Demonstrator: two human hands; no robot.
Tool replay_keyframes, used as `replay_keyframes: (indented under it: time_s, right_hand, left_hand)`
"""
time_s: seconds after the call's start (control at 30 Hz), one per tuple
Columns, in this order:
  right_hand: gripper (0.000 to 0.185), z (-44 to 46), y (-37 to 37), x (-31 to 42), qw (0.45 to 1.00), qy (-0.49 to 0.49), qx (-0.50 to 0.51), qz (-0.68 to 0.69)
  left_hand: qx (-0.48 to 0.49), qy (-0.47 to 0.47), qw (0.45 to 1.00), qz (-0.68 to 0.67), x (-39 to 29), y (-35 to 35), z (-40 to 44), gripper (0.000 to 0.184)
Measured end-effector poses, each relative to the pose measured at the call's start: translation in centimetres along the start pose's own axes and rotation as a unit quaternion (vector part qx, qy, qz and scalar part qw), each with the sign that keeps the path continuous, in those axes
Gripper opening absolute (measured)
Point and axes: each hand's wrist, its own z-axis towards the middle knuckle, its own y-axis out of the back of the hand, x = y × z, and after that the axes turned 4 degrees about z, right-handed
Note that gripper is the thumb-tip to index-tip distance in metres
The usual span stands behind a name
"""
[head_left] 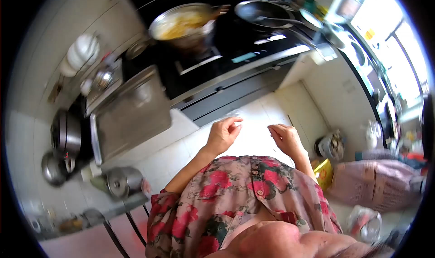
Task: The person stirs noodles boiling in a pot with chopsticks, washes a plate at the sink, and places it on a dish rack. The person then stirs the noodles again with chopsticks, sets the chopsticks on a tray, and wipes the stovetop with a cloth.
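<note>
My left hand is held in the air in front of my flowered shirt. Its fingers curl loosely, with a gap between thumb and forefinger and nothing in it. To its right, my right hand hovers at about the same height, fingers half bent towards the left hand, also holding nothing. The two hands are apart, and below them is the pale tiled floor. Ahead, on the black stove, stands a pan of yellow food with a brown utensil handle over its rim.
A dark wok with a ladle sits right of the pan. A large metal tray lies on the left counter, near a rice cooker and a lidded pot. Drawers are under the stove; a yellow box stands at right.
</note>
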Motion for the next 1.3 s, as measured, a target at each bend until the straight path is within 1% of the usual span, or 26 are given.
replay_keyframes:
  time_s: [0.03,0.17,0.23,0.27,0.3,0.37,0.43,0.5,0.57,0.67,0.7,0.73,0.8,0.83,0.9,0.93,0.97,1.07,1.1,1.17,1.2,1.23,1.27,1.3]
  right_hand:
    - [0.011,-0.2,2.2,-7.1,1.0,-0.009,-0.014,0.012]
    - [0.012,-4.2,6.2,-11.6,0.996,-0.059,-0.064,-0.003]
    - [0.015,-6.2,7.3,-13.9,0.99,-0.111,-0.088,0.013]
    - [0.015,-7.4,7.9,-16.6,0.989,-0.118,-0.092,0.024]
    - [0.015,-8.3,8.2,-17.5,0.986,-0.136,-0.092,0.024]
    - [0.015,-9.7,8.8,-19.6,0.983,-0.159,-0.088,0.032]
    - [0.015,-10.4,9.4,-20.9,0.983,-0.163,-0.071,0.039]
    - [0.014,-10.6,9.6,-23.1,0.983,-0.159,-0.072,0.056]
    - [0.013,-10.2,10.6,-24.1,0.984,-0.14,-0.099,0.039]
    - [0.013,-8.9,12.2,-25.9,0.983,-0.149,-0.1,0.036]
    - [0.013,-8.3,12.5,-26.3,0.983,-0.153,-0.099,0.031]
    - [0.014,-7.5,12.3,-27.5,0.98,-0.15,-0.121,0.044]
    - [0.014,-5.9,13.5,-27.7,0.973,-0.173,-0.14,0.054]
    - [0.014,-5.2,14.3,-28.0,0.971,-0.182,-0.143,0.055]
    - [0.013,-4.6,15.2,-28.4,0.973,-0.181,-0.139,0.034]
    - [0.012,-4.3,15.8,-28.4,0.969,-0.199,-0.146,0.027]
    - [0.011,-3.6,15.2,-28.5,0.964,-0.218,-0.149,0.024]
    - [0.011,-2.0,16.6,-30.2,0.956,-0.252,-0.144,0.033]
    - [0.011,-1.4,16.5,-30.9,0.957,-0.247,-0.143,0.046]
    - [0.011,0.4,16.6,-31.4,0.962,-0.241,-0.11,0.067]
    - [0.011,1.1,15.4,-30.5,0.961,-0.255,-0.075,0.079]
    - [0.011,2.0,15.5,-31.2,0.966,-0.237,-0.053,0.088]
    - [0.011,2.9,15.4,-31.9,0.971,-0.22,-0.015,0.091]
    - [0.011,4.0,15.5,-32.7,0.976,-0.197,0.025,0.094]
  left_hand:
    - [0.009,0.012,0.999,0.029,-0.4,-5.3,3.9,0.019]
    - [0.079,-0.024,0.996,0.032,-3.0,-11.0,7.2,0.019]
    - [0.117,-0.029,0.992,0.025,-3.9,-13.8,8.8,0.019]
    - [0.125,-0.042,0.99,0.048,-4.5,-16.5,9.8,0.019]
    - [0.137,-0.055,0.987,0.062,-5.2,-17.5,10.3,0.018]
    - [0.159,-0.046,0.984,0.067,-6.4,-20.4,11.3,0.018]
    - [0.18,-0.012,0.983,0.03,-6.8,-22.6,11.9,0.019]
    - [0.18,-0.007,0.983,0.037,-6.3,-24.8,12.5,0.019]
    - [0.203,-0.006,0.979,0.028,-6.9,-25.6,13.6,0.019]
    - [0.208,-0.005,0.977,0.037,-7.7,-26.2,16.0,0.019]
    - [0.206,-0.001,0.979,0.01,-7.9,-26.1,17.0,0.018]
    - [0.196,0.0,0.98,0.025,-6.2,-26.8,18.1,0.017]
    - [0.19,-0.013,0.981,0.043,-4.9,-27.1,20.5,0.017]
    - [0.197,-0.012,0.98,0.037,-4.6,-27.6,21.6,0.017]
    - [0.214,0.007,0.977,-0.017,-4.0,-28.6,23.6,0.018]
    - [0.234,0.016,0.972,-0.024,-4.2,-29.0,24.6,0.019]
    - [0.243,-0.012,0.97,-0.026,-3.5,-29.1,25.4,0.018]
    - [0.243,-0.062,0.968,-0.019,-3.7,-31.0,28.7,0.02]
    - [0.238,-0.071,0.968,-0.012,-3.7,-31.3,29.4,0.021]
    - [0.23,-0.056,0.972,-0.004,-3.7,-31.6,29.9,0.022]
    - [0.228,-0.057,0.972,-0.013,-2.7,-30.8,29.0,0.022]
    - [0.213,-0.054,0.975,-0.015,-2.6,-30.7,28.8,0.022]
    - [0.202,-0.029,0.979,-0.03,-2.6,-30.4,28.5,0.022]
    - [0.171,-0.011,0.985,-0.019,-2.6,-29.9,28.2,0.022]
